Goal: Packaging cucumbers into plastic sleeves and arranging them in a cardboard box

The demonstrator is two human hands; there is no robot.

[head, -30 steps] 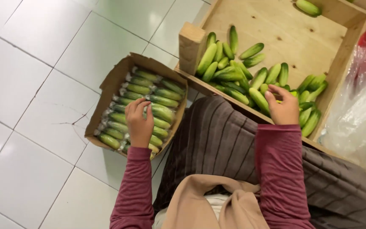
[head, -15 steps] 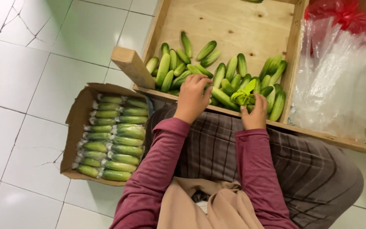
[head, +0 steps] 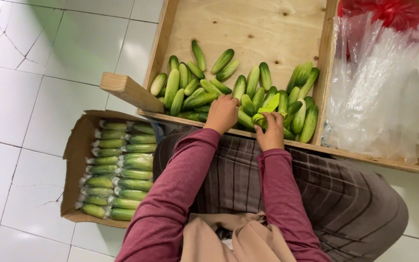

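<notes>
In the head view, the left hand rests with bent fingers on the loose cucumbers at the near edge of the wooden crate, but I cannot tell if it grips one. The right hand is closed on a light green wrapper just beside it. A cardboard box of wrapped cucumbers stands on the tiled floor at the left, and clear plastic bags lie right of the crate.
</notes>
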